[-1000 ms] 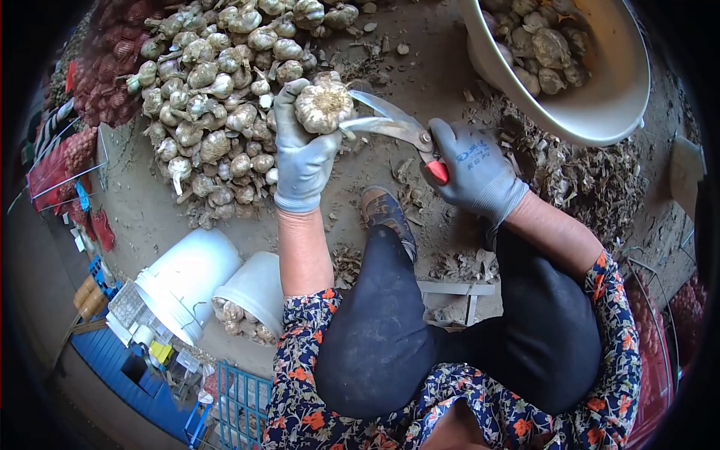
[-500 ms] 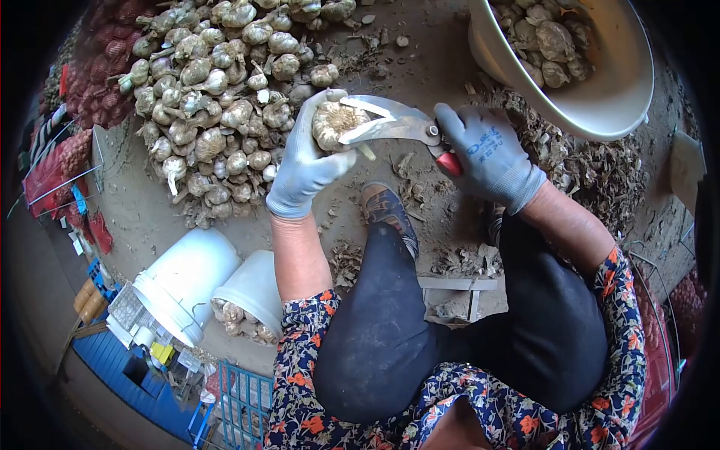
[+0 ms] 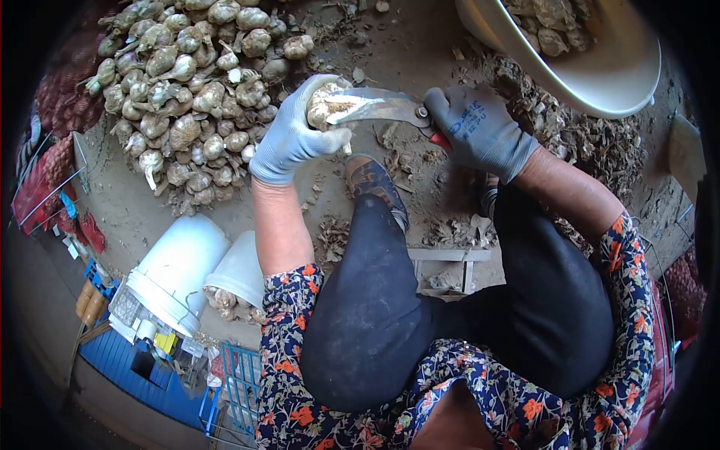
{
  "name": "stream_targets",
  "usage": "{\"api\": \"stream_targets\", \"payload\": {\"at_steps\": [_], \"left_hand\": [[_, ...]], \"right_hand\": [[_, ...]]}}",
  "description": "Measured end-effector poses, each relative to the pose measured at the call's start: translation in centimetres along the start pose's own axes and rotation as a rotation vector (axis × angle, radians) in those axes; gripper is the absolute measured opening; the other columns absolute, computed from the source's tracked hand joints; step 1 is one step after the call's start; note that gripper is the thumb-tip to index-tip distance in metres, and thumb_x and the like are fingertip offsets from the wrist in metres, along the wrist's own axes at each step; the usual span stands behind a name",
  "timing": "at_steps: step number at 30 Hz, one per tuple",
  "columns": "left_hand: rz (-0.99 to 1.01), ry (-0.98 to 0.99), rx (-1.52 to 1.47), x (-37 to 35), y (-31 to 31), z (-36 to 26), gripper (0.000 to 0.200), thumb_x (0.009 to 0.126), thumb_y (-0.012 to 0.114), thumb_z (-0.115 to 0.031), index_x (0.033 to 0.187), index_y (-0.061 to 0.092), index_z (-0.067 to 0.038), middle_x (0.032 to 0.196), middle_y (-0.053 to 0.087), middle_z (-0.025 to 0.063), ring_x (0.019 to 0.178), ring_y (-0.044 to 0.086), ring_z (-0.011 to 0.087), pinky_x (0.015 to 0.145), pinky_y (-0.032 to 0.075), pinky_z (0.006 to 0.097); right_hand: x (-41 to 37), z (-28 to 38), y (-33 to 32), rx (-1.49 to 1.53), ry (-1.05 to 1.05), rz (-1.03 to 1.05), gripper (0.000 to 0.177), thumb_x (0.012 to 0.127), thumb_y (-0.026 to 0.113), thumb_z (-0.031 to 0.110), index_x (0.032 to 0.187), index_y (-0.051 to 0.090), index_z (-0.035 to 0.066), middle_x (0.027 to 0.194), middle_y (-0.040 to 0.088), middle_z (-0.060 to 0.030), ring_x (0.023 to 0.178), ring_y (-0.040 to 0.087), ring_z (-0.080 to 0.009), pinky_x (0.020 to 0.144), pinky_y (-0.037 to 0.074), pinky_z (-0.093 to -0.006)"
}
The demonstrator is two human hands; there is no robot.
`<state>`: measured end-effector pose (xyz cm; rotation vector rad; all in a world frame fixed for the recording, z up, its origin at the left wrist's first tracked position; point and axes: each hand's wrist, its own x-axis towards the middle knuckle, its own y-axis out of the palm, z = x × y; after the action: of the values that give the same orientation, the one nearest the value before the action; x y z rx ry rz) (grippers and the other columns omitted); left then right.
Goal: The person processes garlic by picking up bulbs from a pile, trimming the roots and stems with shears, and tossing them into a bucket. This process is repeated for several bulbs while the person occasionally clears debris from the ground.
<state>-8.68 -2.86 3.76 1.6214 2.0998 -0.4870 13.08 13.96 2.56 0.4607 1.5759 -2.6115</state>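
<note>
My left hand, in a grey-white glove, is closed around a garlic bulb whose root side faces right. A short stem pokes out below the thumb. In my gloved right hand is a pair of pruning shears with red on the handle. Their metal blades point left and lie against the bulb's root side, close together. Most of the handle is hidden by my fingers.
A heap of garlic bulbs covers the ground at upper left. A pale basin holding garlic is at upper right, with dry trimmings below. Two white buckets, one a large bucket, lie at left. My shoe is below the shears.
The shears' blades have come closer together at the bulb. Both hands have shifted slightly left in the picture, and the whole view has moved a little.
</note>
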Motion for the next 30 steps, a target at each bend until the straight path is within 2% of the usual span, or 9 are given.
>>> {"api": "stream_targets", "payload": {"at_steps": [3, 5, 7, 10, 12, 17, 23, 27, 30], "left_hand": [[-0.022, -0.006, -0.065, -0.1, 0.3, 0.1, 0.073, 0.058, 0.076, -0.015, 0.124, 0.049, 0.003, 0.110, 0.060, 0.0076, 0.098, 0.059, 0.0128, 0.085, 0.052, 0.0292], [-0.044, 0.000, -0.064, -0.2, 0.6, -0.1, 0.075, 0.057, 0.077, -0.017, 0.124, 0.049, 0.003, 0.111, 0.060, 0.0076, 0.098, 0.059, 0.0129, 0.085, 0.051, 0.0287], [-0.058, 0.075, 0.020, -0.3, 0.7, -0.1, 0.069, 0.059, 0.076, -0.009, 0.123, 0.050, -0.001, 0.106, 0.060, 0.0046, 0.093, 0.058, 0.0091, 0.084, 0.049, 0.0254], [0.040, -0.079, -0.116, -1.0, 0.7, -0.8, 0.071, 0.058, 0.076, -0.010, 0.123, 0.051, -0.001, 0.107, 0.060, 0.0041, 0.095, 0.057, 0.0093, 0.086, 0.047, 0.0247], [0.067, -0.026, -0.065, -1.0, 0.8, -0.9, 0.071, 0.057, 0.076, -0.011, 0.122, 0.051, 0.000, 0.107, 0.060, 0.0039, 0.094, 0.057, 0.0091, 0.085, 0.048, 0.0244], [0.087, 0.003, 0.107, -0.9, 1.4, -1.5, 0.067, 0.059, 0.075, -0.012, 0.121, 0.051, 0.001, 0.102, 0.061, 0.0043, 0.087, 0.058, 0.0080, 0.075, 0.051, 0.0236], [0.057, -0.097, -0.040, -0.2, 0.9, -0.1, 0.060, 0.066, 0.070, -0.010, 0.122, 0.050, 0.002, 0.103, 0.062, 0.0066, 0.089, 0.061, 0.0107, 0.074, 0.052, 0.0237], [-0.028, -0.115, -0.120, 0.1, 1.0, 0.3, 0.060, 0.068, 0.070, -0.006, 0.123, 0.048, 0.003, 0.099, 0.063, 0.0072, 0.081, 0.062, 0.0113, 0.071, 0.054, 0.0251], [0.081, -0.149, -0.093, 0.0, 2.2, -0.2, 0.060, 0.069, 0.073, -0.006, 0.122, 0.046, 0.004, 0.098, 0.062, 0.0097, 0.079, 0.063, 0.0131, 0.069, 0.056, 0.0266]], "right_hand": [[-0.1, -0.2, -0.3, 0.015, 0.033, 0.065, 0.043, 0.071, 0.069, 0.024, 0.103, 0.047, 0.006, 0.084, 0.053, -0.0122, 0.079, 0.057, -0.0305, 0.072, 0.045, -0.0442], [-0.7, -0.6, -0.4, -0.044, -0.051, -0.144, 0.047, 0.070, 0.070, 0.025, 0.108, 0.048, 0.007, 0.087, 0.053, -0.0108, 0.082, 0.058, -0.0287, 0.072, 0.046, -0.0437], [-0.9, -0.9, -0.1, -0.097, -0.035, -0.160, 0.050, 0.070, 0.071, 0.026, 0.110, 0.048, 0.007, 0.088, 0.053, -0.0101, 0.083, 0.058, -0.0280, 0.072, 0.046, -0.0433], [-1.2, -1.3, -0.3, -0.159, -0.041, -0.201, 0.051, 0.070, 0.071, 0.027, 0.111, 0.048, 0.008, 0.089, 0.053, -0.0092, 0.083, 0.058, -0.0273, 0.071, 0.046, -0.0427], [-1.5, -1.4, -0.2, -0.169, -0.070, -0.218, 0.049, 0.070, 0.071, 0.027, 0.109, 0.048, 0.008, 0.089, 0.053, -0.0091, 0.081, 0.058, -0.0273, 0.071, 0.045, -0.0425], [-2.1, -0.9, 1.0, -0.263, -0.066, -0.014, 0.045, 0.074, 0.068, 0.031, 0.101, 0.047, 0.003, 0.082, 0.053, -0.0110, 0.073, 0.059, -0.0267, 0.068, 0.046, -0.0408], [-1.8, -0.5, 1.9, -0.092, 0.026, 0.118, 0.041, 0.078, 0.064, 0.031, 0.100, 0.046, 0.001, 0.079, 0.055, -0.0122, 0.066, 0.061, -0.0290, 0.061, 0.048, -0.0427], [-1.4, 0.2, 2.1, -0.026, 0.041, 0.115, 0.037, 0.082, 0.061, 0.030, 0.101, 0.046, 0.002, 0.078, 0.060, -0.0162, 0.067, 0.064, -0.0343, 0.062, 0.049, -0.0461], [-0.9, 1.2, 0.9, 0.218, 0.230, 0.319, 0.036, 0.086, 0.059, 0.029, 0.103, 0.045, 0.000, 0.081, 0.065, -0.0183, 0.077, 0.066, -0.0360, 0.071, 0.051, -0.0451]]}}
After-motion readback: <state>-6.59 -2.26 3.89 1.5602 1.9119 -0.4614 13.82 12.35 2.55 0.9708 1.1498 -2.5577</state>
